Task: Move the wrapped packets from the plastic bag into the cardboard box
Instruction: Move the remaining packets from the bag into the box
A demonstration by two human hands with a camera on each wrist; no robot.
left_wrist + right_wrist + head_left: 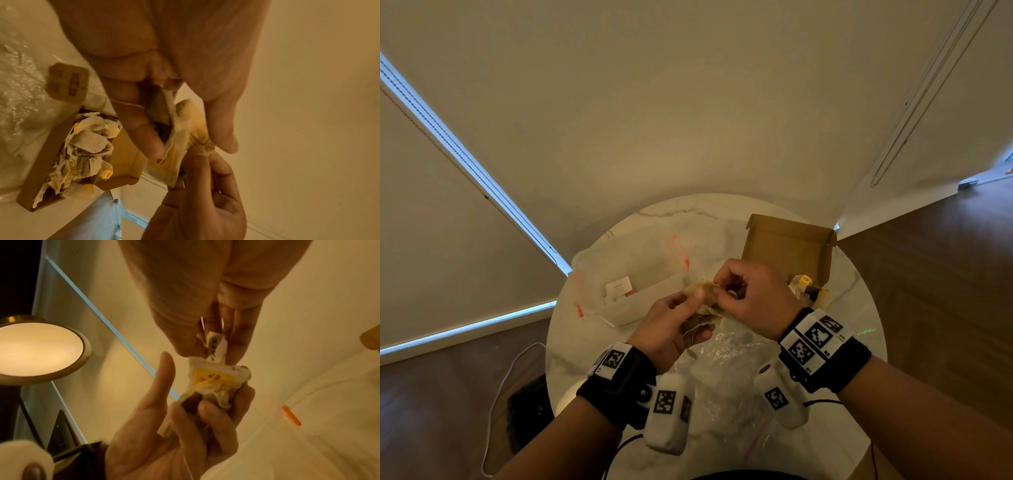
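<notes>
Crinkled glossy plastic bag point(726, 373), matt brown cardboard box point(787, 250), polished marble-look table point(571, 342).

Bare forearms, black fabric wrist straps point(619, 387) on both. White blocks printed with black-and-white square markers point(815, 337) atop each strap. White rounded camera pods point(666, 414) at 6 o'clock of the wrists, thin black cables point(822, 402) trailing.

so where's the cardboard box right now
In the head view the cardboard box sits open at the table's far right, just beyond the right hand.
</notes>
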